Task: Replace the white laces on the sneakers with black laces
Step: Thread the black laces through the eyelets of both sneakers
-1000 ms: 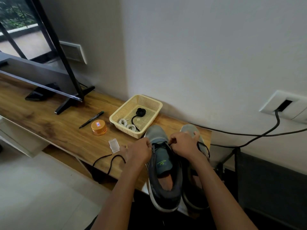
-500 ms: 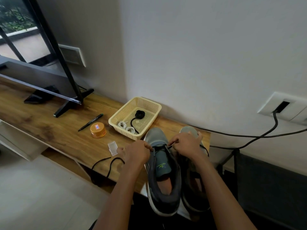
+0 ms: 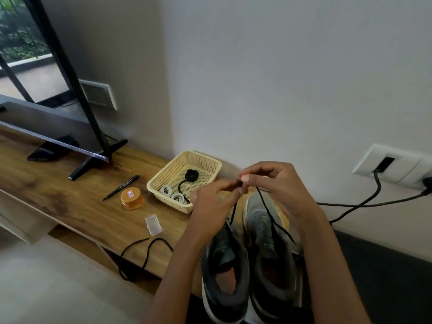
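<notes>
Pinching with thumb and fingertips, your right grip [image 3: 278, 190] holds a black lace [image 3: 268, 212] up in the air above the toes of the shoes. Your left grip [image 3: 210, 206] meets it fingertip to fingertip and seems to pinch the other strand of that lace, though the blur where the fingers meet leaves that unsure. One strand drops from your left fingers to the left sneaker [image 3: 224, 298]. The other slants from your right fingers across the right sneaker [image 3: 257, 216] toward five o'clock. Both sneakers stand side by side, touching, toes toward the wall at twelve o'clock and heels toward you, at the right end of the wooden counter [image 3: 70, 195]. At ten o'clock from the sneakers, just beside your left grip, sits a cream basket [image 3: 211, 161]. It holds two coils of white laces [image 3: 172, 194] at its near side and a coiled black lace [image 3: 192, 175] farther back. At nine o'clock from the basket lie an orange tub [image 3: 131, 198] and a dark pen [image 3: 121, 187]. A small clear box [image 3: 153, 224] lies nearer you. At eight o'clock from the sneakers a loose black lace [image 3: 134, 243] loops over the counter's front edge and hangs down. At two o'clock a dark cable [image 3: 346, 204] runs from a white wall socket [image 3: 397, 160] toward the shoes. At ten o'clock, well apart, stands a black screen stand [image 3: 93, 160].
</notes>
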`<state>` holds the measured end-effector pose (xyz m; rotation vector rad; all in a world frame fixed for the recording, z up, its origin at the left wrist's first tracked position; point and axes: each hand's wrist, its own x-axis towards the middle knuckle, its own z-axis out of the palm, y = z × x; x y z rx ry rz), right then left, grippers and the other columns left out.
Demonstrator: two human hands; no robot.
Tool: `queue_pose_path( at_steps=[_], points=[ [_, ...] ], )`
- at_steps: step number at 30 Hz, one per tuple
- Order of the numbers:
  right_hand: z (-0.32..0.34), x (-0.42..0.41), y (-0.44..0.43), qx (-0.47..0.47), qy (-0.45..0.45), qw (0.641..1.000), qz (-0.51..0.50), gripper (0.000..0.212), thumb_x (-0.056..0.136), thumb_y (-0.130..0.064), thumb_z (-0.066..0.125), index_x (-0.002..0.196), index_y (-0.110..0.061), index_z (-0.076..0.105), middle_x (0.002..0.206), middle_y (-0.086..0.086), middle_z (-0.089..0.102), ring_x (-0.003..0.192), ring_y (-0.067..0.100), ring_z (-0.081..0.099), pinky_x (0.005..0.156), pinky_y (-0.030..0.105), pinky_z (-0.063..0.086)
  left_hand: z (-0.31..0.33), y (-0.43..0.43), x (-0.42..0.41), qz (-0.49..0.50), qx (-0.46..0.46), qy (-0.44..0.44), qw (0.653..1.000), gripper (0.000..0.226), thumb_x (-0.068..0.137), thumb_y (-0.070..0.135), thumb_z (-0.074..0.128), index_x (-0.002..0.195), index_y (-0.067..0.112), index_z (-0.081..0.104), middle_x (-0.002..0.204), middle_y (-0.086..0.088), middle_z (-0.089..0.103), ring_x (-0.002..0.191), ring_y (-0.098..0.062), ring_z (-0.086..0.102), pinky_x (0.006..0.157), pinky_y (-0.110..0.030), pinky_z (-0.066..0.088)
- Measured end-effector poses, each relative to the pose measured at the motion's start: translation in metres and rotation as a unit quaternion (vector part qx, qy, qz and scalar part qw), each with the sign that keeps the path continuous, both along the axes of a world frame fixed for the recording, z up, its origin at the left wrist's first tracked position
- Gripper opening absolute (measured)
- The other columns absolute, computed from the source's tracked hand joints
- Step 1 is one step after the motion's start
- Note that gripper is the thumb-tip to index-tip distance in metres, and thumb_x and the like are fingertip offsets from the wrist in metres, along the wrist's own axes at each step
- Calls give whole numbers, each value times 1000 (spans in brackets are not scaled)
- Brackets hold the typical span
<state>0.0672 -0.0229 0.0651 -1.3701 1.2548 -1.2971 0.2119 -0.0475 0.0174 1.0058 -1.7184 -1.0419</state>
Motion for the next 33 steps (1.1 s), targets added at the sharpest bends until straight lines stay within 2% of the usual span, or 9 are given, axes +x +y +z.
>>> queue_pose_path(
  at_steps=[4, 9, 11, 14, 19, 23, 25, 29, 33],
  points=[
    [29, 1, 16, -72, -37, 997, -2, 12, 70, -12, 72, 81, -8, 74, 66, 5, 68, 77, 15, 65, 81, 23, 50, 29, 14, 3, 15, -69, 69, 995, 18, 88, 17, 65, 92, 34, 69, 83, 21, 71, 88, 7, 64, 81, -9, 44],
    [58, 1, 40, -141, -90, 986, 6, 12, 70, -9, 70, 76, -16, 77, 75, 1, 71, 82, 16, 65, 83, 26, 48, 63, 37, 2, -25, -94, 123, 988, 15, 81, 34, 62, 96, 32, 66, 89, 24, 70, 90, 5, 64, 78, -7, 45],
    [68, 2, 48, -172, -111, 978, 30, 15, 69, -6, 69, 77, -17, 77, 76, 2, 72, 81, 18, 67, 80, 26, 50, 73, 43, 1, -29, -129, 120, 984, 14, 83, 36, 68, 96, 34, 66, 91, 23, 70, 91, 4, 63, 79, -8, 45],
    [81, 6, 61, -216, -168, 958, 88, 16, 66, -5, 73, 78, -15, 77, 74, 3, 71, 78, 16, 68, 74, 23, 52, 84, 52, -1, -20, -195, 119, 973, 12, 85, 35, 59, 94, 35, 66, 90, 17, 70, 88, 0, 64, 79, -11, 46],
    [95, 0, 74, -288, -229, 916, 162, 15, 75, -22, 71, 89, -24, 76, 88, -5, 73, 105, 19, 63, 105, 41, 40, 93, 57, -1, -10, -231, 115, 966, 14, 87, 29, 57, 96, 31, 67, 89, 14, 70, 88, -2, 65, 79, -12, 46],
    [103, -10, 82, -296, -285, 892, 190, 18, 82, -23, 63, 98, -22, 72, 99, -6, 73, 126, 25, 51, 111, 52, 25, 86, 50, -2, -3, -232, 88, 969, 16, 87, 32, 55, 96, 31, 68, 89, 15, 70, 87, 2, 65, 77, -9, 46],
    [102, -10, 81, -292, -313, 888, 168, 21, 83, -18, 61, 102, -18, 71, 100, -4, 73, 118, 24, 58, 110, 52, 33, 78, 46, -2, 5, -221, 71, 973, 16, 85, 37, 55, 93, 33, 69, 88, 15, 70, 85, 1, 65, 76, -16, 50],
    [96, -3, 72, -262, -344, 899, 73, 23, 73, -5, 61, 92, -13, 73, 90, 3, 73, 92, 19, 69, 97, 38, 49, 56, 37, -2, 15, -153, -12, 988, 11, 80, 48, 57, 83, 45, 67, 87, 23, 69, 86, 0, 64, 88, -43, 48],
    [83, 1, 58, -198, -344, 918, -5, 21, 73, 3, 53, 75, -8, 71, 70, 8, 69, 72, 18, 69, 85, 32, 55, 45, 34, 1, -26, -71, -115, 990, 27, 67, 69, 52, 88, 56, 62, 97, 33, 64, 99, 5, 57, 99, -38, 42]
  ],
)
